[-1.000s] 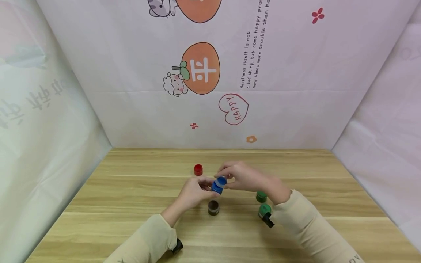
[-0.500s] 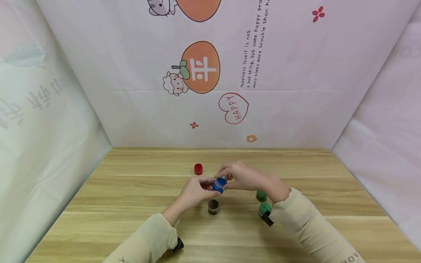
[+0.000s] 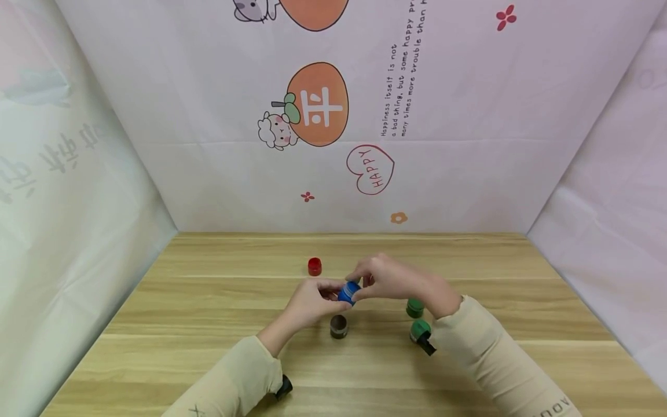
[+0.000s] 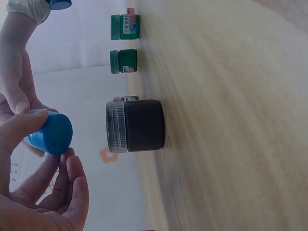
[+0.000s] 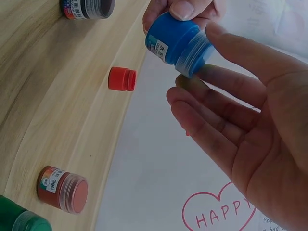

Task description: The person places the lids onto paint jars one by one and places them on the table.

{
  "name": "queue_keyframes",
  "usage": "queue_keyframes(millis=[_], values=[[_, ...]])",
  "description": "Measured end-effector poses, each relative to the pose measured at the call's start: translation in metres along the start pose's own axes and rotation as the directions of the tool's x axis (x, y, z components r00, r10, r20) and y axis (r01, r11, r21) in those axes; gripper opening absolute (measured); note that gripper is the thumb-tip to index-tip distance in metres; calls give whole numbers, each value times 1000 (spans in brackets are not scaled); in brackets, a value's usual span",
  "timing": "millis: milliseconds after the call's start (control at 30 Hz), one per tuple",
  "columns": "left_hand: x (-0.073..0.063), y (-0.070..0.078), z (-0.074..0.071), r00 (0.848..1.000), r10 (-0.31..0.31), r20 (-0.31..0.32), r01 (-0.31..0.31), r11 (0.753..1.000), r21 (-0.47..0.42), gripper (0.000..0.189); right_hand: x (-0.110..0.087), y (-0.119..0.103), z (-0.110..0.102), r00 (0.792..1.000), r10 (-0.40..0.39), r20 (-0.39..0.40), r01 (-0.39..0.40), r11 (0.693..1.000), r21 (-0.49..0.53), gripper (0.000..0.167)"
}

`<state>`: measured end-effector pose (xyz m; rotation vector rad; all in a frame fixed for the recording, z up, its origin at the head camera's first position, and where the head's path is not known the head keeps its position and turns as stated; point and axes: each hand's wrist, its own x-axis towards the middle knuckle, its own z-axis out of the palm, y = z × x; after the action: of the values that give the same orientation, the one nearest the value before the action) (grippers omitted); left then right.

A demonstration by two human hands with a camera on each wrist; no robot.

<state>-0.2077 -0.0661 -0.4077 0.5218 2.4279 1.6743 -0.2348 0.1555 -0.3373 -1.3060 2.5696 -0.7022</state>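
Note:
Above the table, a blue paint jar (image 3: 349, 293) with a clear ribbed lid (image 5: 193, 52) is held between both hands. My left hand (image 3: 308, 302) grips the jar's body with thumb and fingers. Tilted over, the jar points its lid toward my right hand (image 3: 389, 279), whose thumb and forefinger pinch the lid's sides. In the right wrist view, the other right fingers extend loosely below it. Just below the hands, a dark paint jar (image 4: 144, 126) stands upright on the table.
A small red jar (image 3: 314, 266) stands farther back. Two green jars (image 3: 415, 308) are beside the right forearm. A reddish-brown jar (image 5: 62, 190) shows in the right wrist view. White printed cloth (image 3: 234, 185) walls the wooden table's back and sides.
The blue jar has turned and tilted its lid toward my right hand. My right thumb and fingers have shifted round the lid. The standing jars stay put.

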Motion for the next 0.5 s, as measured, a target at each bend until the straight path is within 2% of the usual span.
queue_keyframes(millis=[133,300,500], values=[[0,0,0,1000,18,-1,-18,1000,1,36,-2,2,-1,999,-46,-4,46,999,-5,33],[0,0,0,1000,23,-4,-23,1000,3,37,-3,1,-2,991,-130,-13,130,992,9,27],[0,0,0,1000,4,2,-4,1000,2,39,-4,1,-3,997,-78,-21,79,997,25,24]])
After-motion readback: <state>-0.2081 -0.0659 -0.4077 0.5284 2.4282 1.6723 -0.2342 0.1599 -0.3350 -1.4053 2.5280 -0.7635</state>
